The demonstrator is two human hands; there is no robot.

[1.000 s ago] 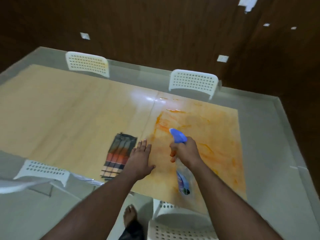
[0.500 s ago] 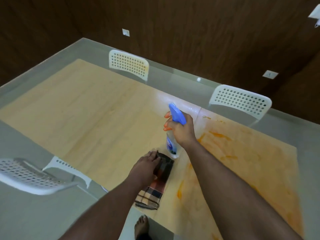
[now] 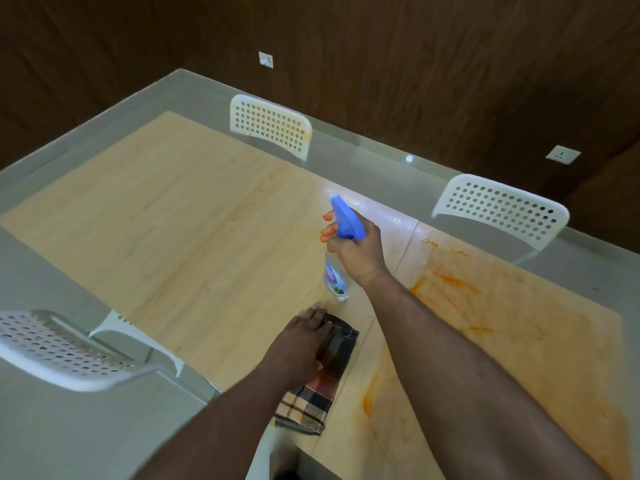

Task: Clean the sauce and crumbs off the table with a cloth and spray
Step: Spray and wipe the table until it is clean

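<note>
My right hand [image 3: 358, 254] grips a clear spray bottle [image 3: 335, 278] with a blue trigger head, held upright just above the wooden table [image 3: 194, 237], its nozzle pointing away to the far left. My left hand [image 3: 301, 344] rests flat on a folded checked cloth [image 3: 318, 393] lying near the table's front edge, just below the bottle. Orange sauce smears [image 3: 467, 317] cover the right part of the tabletop, with another streak [image 3: 369, 396] right of the cloth.
Two white perforated chairs [image 3: 270, 126] [image 3: 502, 206] stand at the table's far side, another chair [image 3: 59, 348] at the near left. A dark wooden wall with sockets [image 3: 266, 59] rises behind. Grey floor surrounds the table.
My left hand moved from the bare tabletop onto the cloth. My right hand carried the bottle leftward off the stained area to above the cloth. The view swung left.
</note>
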